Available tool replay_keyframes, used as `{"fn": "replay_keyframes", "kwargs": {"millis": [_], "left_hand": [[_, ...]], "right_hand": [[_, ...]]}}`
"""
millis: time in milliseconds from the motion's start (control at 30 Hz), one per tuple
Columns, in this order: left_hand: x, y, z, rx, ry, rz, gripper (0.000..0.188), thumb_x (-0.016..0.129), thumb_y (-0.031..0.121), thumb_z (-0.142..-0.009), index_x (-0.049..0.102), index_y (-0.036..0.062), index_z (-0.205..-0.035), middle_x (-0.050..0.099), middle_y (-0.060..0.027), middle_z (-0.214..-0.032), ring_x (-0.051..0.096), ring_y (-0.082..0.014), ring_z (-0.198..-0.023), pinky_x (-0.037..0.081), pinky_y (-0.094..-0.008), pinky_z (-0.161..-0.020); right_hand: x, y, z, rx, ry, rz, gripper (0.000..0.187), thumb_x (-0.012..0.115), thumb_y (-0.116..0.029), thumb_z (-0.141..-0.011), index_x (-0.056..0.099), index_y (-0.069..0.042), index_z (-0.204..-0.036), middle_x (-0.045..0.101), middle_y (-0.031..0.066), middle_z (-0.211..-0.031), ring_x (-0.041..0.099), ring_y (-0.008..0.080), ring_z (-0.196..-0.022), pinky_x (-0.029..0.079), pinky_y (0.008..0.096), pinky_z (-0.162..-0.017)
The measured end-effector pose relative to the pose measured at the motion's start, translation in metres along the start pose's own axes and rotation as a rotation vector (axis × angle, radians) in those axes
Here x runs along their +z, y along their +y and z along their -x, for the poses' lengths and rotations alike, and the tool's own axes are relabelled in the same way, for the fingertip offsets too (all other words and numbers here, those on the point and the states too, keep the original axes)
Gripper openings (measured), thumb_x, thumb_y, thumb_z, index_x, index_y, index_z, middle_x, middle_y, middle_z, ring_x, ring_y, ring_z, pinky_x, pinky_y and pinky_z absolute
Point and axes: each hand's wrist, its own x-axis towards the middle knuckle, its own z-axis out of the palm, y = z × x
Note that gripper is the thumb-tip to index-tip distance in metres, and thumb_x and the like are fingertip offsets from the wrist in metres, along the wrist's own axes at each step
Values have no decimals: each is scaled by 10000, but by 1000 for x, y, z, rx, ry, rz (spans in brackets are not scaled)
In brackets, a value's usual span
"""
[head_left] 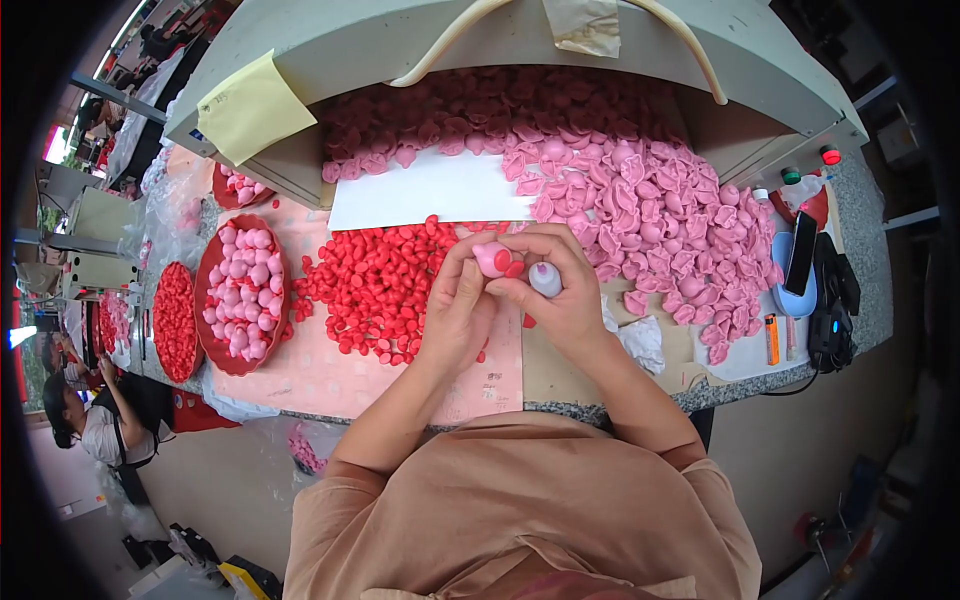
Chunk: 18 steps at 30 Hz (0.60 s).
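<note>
- One small pink piece (491, 258) with a red spot sits above the table's middle, pinched by both hands.
- The left hand (458, 305) closes its fingertips on that piece.
- The right hand (562, 290) touches the piece and also grips one small white bottle (545, 279).
- One heap of red bits (375, 285) lies left of the hands; one far larger heap of pink shells (650, 200) lies right. Both are too many to count.
- Two red trays hold pieces: one of pink-and-white pieces (243, 295), one of red (176, 322).

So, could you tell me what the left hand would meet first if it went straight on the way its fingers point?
Probably the pink piece that the left hand already pinches; past it, the pink pile, though depth is unclear.
</note>
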Motion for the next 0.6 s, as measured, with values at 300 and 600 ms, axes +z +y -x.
{"fn": "replay_keyframes", "kwargs": {"millis": [300,600], "left_hand": [[-16,5,-7,-87,-127,28,335,453,264,-950,436,56,-1212,512,-84,-1177,502,-194,-1089,405,-359,-946],[-14,18,-9,-159,-10,-199,367,464,189,-948,457,25,-1276,541,-94,-1193,594,-193,-954,500,-328,-838]], "right_hand": [[-12,5,-5,33,-114,-66,277,678,-61,-772,612,-19,-1038,559,50,-952,552,136,-886,463,273,-758],[-15,2,-7,549,-174,-470,282,602,-146,-875,561,17,-1102,611,37,-861,564,70,-696,477,212,-619]]}}
